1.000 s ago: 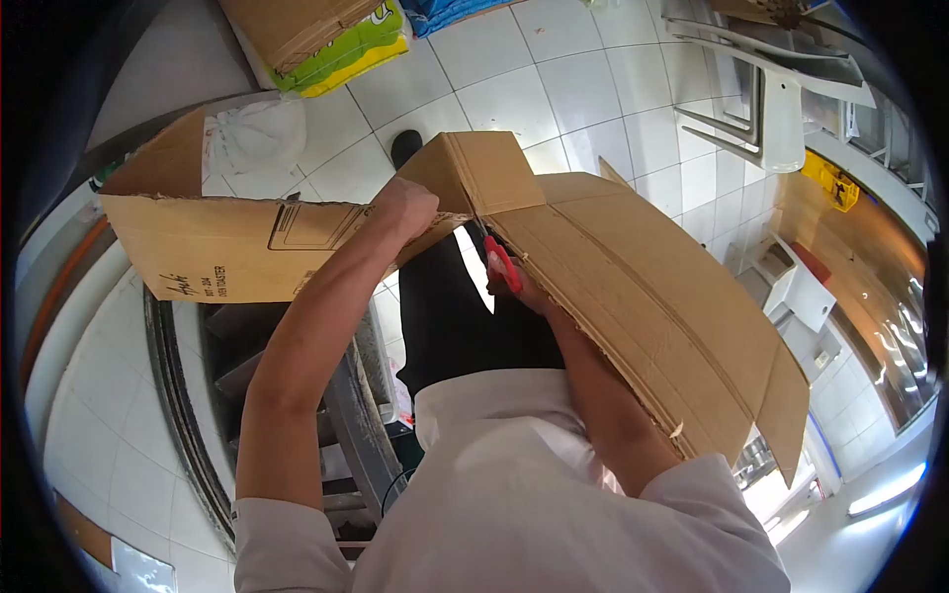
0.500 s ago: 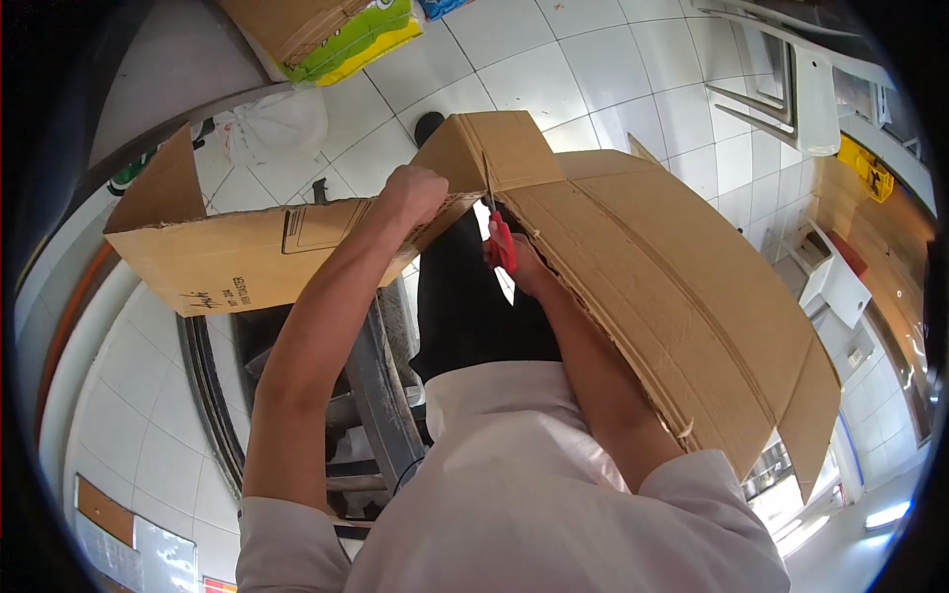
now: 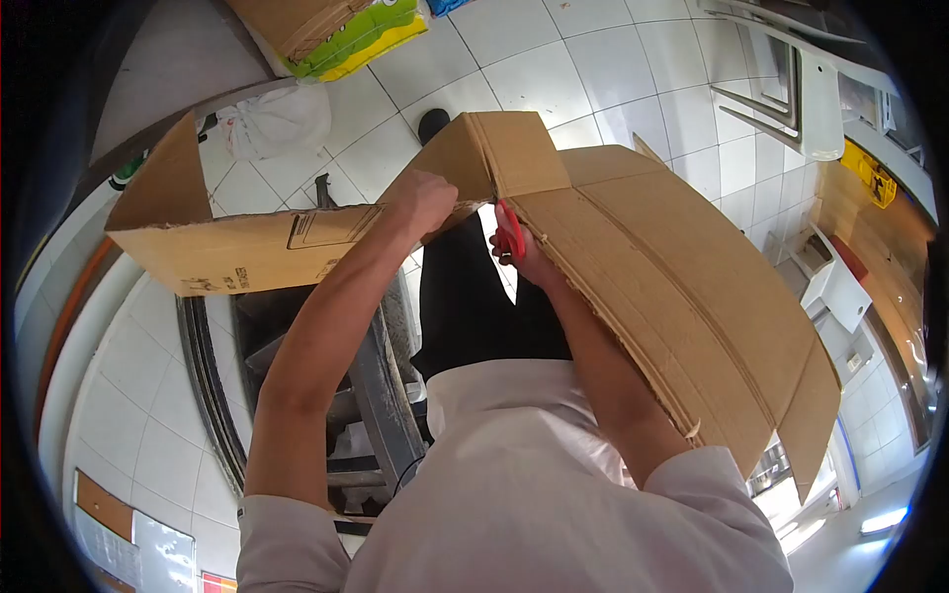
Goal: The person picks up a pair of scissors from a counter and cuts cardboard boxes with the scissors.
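My left hand is closed on the cut edge of a large cardboard box, near its middle fold. In my right hand are red-handled scissors, held at the box's inner edge by the same fold. Their blades are hidden by the cardboard. One printed side of the box stretches out to the left, with a raised flap at its end. The wide brown side lies over my right forearm and bends down at the far right.
A white plastic bag lies on the tiled floor beside a green and yellow package. A dark metal frame stands at my left. White chairs and a yellow object are at the right.
The scissors' blades showed over the box's fold half a second ago and are now hidden. My right hand has shifted slightly. My view has moved, so the floor and box sit differently.
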{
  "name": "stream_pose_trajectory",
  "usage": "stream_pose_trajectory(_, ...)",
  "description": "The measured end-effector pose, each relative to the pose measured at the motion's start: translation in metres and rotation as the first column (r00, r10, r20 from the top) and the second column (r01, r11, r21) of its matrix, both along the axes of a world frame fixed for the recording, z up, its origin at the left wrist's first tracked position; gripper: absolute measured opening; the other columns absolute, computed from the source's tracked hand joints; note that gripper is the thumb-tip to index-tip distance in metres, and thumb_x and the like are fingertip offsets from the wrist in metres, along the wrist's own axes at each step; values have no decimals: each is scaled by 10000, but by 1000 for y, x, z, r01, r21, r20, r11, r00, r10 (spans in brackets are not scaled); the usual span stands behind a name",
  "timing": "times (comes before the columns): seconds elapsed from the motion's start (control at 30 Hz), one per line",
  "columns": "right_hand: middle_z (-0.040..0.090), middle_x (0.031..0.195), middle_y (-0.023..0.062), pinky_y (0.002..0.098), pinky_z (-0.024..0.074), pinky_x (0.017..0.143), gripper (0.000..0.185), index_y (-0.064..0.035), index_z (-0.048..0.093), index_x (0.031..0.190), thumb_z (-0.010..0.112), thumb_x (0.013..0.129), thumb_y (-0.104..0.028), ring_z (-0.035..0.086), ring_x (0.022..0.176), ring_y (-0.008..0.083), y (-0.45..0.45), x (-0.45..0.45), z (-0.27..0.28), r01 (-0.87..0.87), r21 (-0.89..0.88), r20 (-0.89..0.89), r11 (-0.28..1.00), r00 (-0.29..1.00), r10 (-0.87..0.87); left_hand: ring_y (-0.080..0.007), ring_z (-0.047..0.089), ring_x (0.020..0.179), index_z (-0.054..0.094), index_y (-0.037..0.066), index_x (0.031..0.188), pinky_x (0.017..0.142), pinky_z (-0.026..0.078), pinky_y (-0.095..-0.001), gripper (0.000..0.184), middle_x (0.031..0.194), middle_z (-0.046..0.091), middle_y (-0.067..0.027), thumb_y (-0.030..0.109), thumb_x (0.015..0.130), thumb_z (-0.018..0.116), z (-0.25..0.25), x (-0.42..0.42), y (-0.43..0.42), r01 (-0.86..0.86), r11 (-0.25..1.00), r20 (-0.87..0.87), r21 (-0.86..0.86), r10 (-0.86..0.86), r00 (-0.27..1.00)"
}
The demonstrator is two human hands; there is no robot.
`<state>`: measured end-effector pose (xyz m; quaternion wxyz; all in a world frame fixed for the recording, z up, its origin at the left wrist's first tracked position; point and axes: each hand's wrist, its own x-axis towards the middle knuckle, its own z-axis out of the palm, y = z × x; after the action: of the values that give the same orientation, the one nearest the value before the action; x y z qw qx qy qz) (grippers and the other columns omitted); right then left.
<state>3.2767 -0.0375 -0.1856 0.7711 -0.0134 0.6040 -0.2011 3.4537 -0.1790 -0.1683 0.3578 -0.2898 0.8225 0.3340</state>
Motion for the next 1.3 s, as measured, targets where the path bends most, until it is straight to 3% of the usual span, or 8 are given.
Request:
stream_pose_trajectory(0.17, 411, 616, -47, 221, 318, 452, 423, -185, 439, 859, 606, 910, -571, 419, 502, 72, 9, -1, -33, -67, -43, -36, 997, 997, 65, -312, 702, 858, 734, 37, 811, 735, 563, -412, 117, 883, 721, -151, 37, 707, 680, 4, 4, -1, -52, 998, -29, 18, 53, 998)
stream_pose_trajectory(0.23, 506, 630, -36, 224, 397, 455, 377, -135, 554, 856, 699, 874, -483, 500, 534, 59, 13, -2, -34, 4, -97, -65, 995, 998, -11, -309, 702, 871, 736, 42, 819, 740, 563, -411, 120, 889, 722, -147, 43, 711, 683, 8, 4, 1, -55, 998, -7, 5, 55, 998)
stream_pose_trajectory(0.67, 405, 655, -68, 200, 318, 459, 377, -198, 455, 870, 622, 916, -532, 387, 526, 34, 7, 5, -43, -29, -119, -71, 992, 997, 21, -324, 704, 838, 730, 33, 799, 734, 562, -409, 100, 853, 717, -165, 41, 721, 668, 8, 4, 6, -34, 999, -66, 28, 36, 997)
stream_pose_trajectory(0.77, 506, 648, -20, 232, 448, 498, 522, -82, 586, 868, 729, 806, -580, 528, 552, 86, 19, 4, -58, -60, -98, -169, 993, 985, 43, -280, 709, 867, 745, 63, 792, 746, 557, -386, 132, 868, 728, -132, 51, 774, 616, 12, 5, 8, -9, 1000, -35, 17, 10, 999)
stream_pose_trajectory(0.97, 481, 583, -11, 237, 404, 457, 589, -130, 487, 667, 717, 765, -663, 490, 485, 99, 13, 13, -31, -48, 117, -88, 992, 994, 59, -287, 711, 837, 750, 79, 772, 729, 549, -390, 180, 834, 726, -130, 97, 804, 574, 5, 5, 16, -36, 996, -72, -77, 30, 997)
stream_pose_trajectory(1.03, 488, 610, 0, 239, 374, 437, 591, -148, 455, 687, 723, 753, -671, 451, 454, 100, 3, 14, -14, -5, 102, -71, 995, 997, 13, -282, 713, 834, 750, 79, 760, 720, 547, -393, 183, 809, 723, -135, 104, 803, 574, 15, 1, 18, -75, 992, -108, -98, 64, 992)
stream_pose_trajectory(1.1, 360, 623, -35, 211, 286, 422, 501, -170, 432, 835, 711, 821, -586, 377, 497, 76, -17, 15, 19, 144, 339, 5, 930, 988, -155, -301, 711, 825, 744, 55, 755, 727, 551, -403, 142, 805, 716, -159, 68, 768, 603, 14, -4, 30, -126, 988, -120, -93, 115, 986)
stream_pose_trajectory(1.3, 420, 613, -8, 285, 398, 500, 546, -160, 444, 788, 691, 790, -647, 424, 479, 124, -21, 12, 23, 169, 367, 52, 915, 978, -201, -277, 716, 798, 753, 75, 767, 693, 548, -402, 187, 787, 719, -137, 102, 807, 573, 7, 12, 62, -167, 977, -127, -133, 150, 980)
